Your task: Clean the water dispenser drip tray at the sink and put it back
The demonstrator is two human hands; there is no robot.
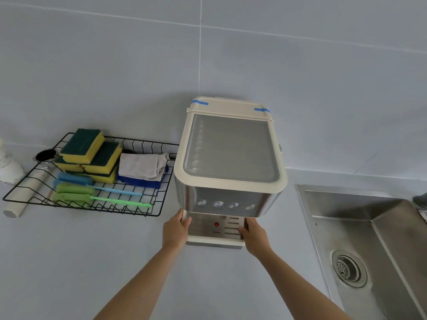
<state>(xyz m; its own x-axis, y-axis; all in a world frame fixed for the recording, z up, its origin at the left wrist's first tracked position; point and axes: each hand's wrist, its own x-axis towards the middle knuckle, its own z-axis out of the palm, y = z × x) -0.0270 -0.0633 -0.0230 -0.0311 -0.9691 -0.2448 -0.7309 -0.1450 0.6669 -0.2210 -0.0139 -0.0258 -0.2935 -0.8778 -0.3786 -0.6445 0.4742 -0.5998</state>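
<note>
Head camera, looking down at a pale countertop: a person reaches forward with both bare forearms to a cream and steel water dispenser standing against the tiled wall. One left hand curls around the left end of the drip tray, fingers wrapped over its rim; one right hand grips the right end the same way, thumb on the slotted steel top. Both hands are partly closed on the tray, which sits at the dispenser's base under the spout, its cream front edge jutting toward the camera; whether it is fully seated cannot be told. One red dot marks the tray's grille. Four round buttons line the dispenser's steel front panel, and two strips of blue tape cross the corners of its lid. To the left, one black wire rack holds four yellow and green sponges, two long-handled brushes, one blue and one green, and a grey cloth folded over a blue one. One steel sink with a round drain lies to the right.
</note>
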